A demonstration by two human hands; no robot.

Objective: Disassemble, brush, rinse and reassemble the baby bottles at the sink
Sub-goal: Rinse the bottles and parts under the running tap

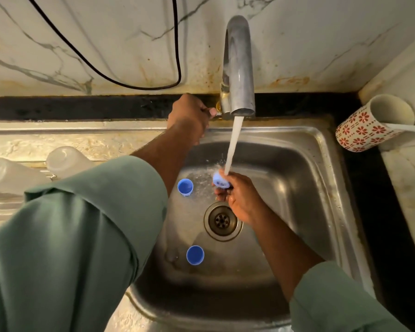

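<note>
head view. two hands in frame. the left hand [189,116] is stretched to the base of the tap [237,68], fingers curled round the tap handle [212,111]; the handle is mostly hidden by the fingers. the right hand [240,197] is over the sink [321,164] basin, fingers wrapped round one pale blue bottle part [221,181] held right under the running water [233,144]; its exact kind is hard to make out, as the fingers and splash cover part of it.

count of blue caps loose in the basin: two. one blue cap [185,187] stands open side up just left of the held part; a second blue cap [195,254] stands open side up nearer the front, below the drain [222,220].

count of clear bottle bodies: two, upside down on the draining board at left. the near bottle body [7,173] is cut off by the frame edge and sleeve; the second bottle body [66,159] is partly behind the sleeve.

one patterned mug [367,125] stands on the tabletop [412,168] at right, holding a white stick-like item cut off by the frame. one black cable [177,44] hangs on the wall.
</note>
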